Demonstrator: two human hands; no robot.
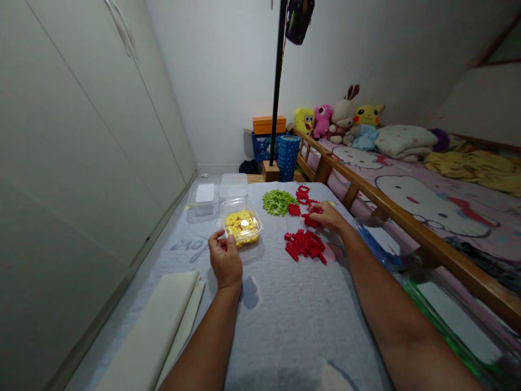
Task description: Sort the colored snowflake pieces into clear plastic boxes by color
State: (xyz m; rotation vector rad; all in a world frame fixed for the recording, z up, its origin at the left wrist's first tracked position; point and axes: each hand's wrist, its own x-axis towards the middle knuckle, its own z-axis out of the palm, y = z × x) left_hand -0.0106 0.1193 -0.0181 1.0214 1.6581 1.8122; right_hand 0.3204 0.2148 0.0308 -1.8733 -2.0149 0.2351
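My left hand curls beside a clear plastic tub of yellow pieces, fingers closed, thumb near the tub's near corner; what it holds, if anything, is hidden. My right hand rests palm down on loose red pieces, fingers closed over some of them. A neat cluster of red pieces lies just in front of that hand. A pile of green pieces sits farther back, with more red pieces beside it. All lie on a grey blanket.
Two clear lidded boxes stand behind the yellow tub. A folded cream cloth lies at the near left. A wooden bed rail runs along the right, a black pole stands at the back, cupboard doors line the left.
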